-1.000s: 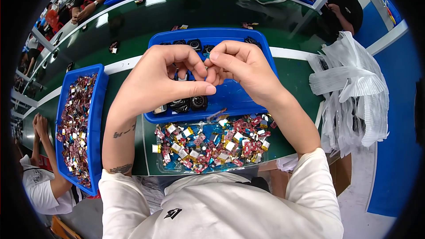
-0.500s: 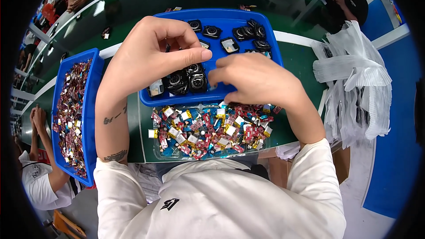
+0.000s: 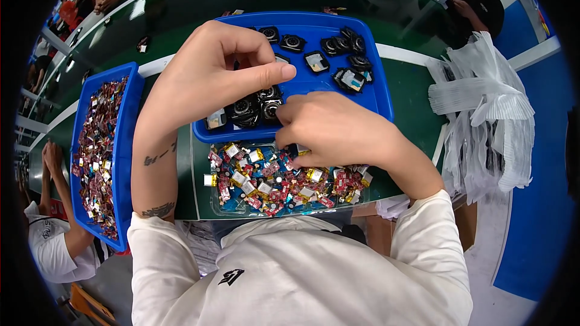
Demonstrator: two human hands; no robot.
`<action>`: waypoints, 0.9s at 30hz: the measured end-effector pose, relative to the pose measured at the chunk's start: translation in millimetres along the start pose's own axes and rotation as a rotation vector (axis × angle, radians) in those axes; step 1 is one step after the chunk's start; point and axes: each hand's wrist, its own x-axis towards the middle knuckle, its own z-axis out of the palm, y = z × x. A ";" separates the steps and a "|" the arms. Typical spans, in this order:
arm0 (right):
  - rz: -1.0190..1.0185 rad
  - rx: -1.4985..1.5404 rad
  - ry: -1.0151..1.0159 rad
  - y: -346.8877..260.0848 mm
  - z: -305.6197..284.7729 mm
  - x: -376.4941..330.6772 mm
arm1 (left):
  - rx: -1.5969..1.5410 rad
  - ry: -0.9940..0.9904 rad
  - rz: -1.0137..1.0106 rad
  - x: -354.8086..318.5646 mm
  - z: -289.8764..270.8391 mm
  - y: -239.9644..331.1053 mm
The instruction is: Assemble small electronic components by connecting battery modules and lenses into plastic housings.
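My left hand [image 3: 226, 63] hovers over the blue tray [image 3: 386, 105], fingers curled and thumb stretched toward the fingertips. Whatever it may hold is hidden. Beneath and beside it lie black watch cases [image 3: 244, 108], some with round backs showing. My right hand [image 3: 329, 127] reaches down at the tray's near edge, fingers bent into a heap of small parts [image 3: 266, 187]. The heap, red boards with silver-and-yellow battery cells, fills a clear plastic tray [image 3: 232, 210]. Its fingertips are partly hidden, so I cannot tell what they pinch. Open-backed watch cases [image 3: 316, 61] lie farther right.
A long blue bin [image 3: 128, 163] full of similar parts stands at left. White plastic sleeves [image 3: 483, 108] are stacked at right on the green table [image 3: 411, 78]. Other people's hands [image 3: 53, 157] show at left and at the far side.
My right hand has moved down and slightly left, from above the blue tray's near edge into the heap of parts. My left hand has barely shifted.
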 end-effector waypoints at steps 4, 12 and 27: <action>-0.010 -0.196 -0.119 -7.0 6.6 3.2 | -0.034 0.007 -0.009 1.2 1.9 0.7; 0.050 0.458 0.358 15.6 -43.1 -5.5 | -0.357 -0.085 -0.031 -0.8 -1.1 4.8; 0.158 0.807 0.782 25.9 -47.5 -9.8 | -0.173 -0.116 -0.038 -1.4 -2.8 4.5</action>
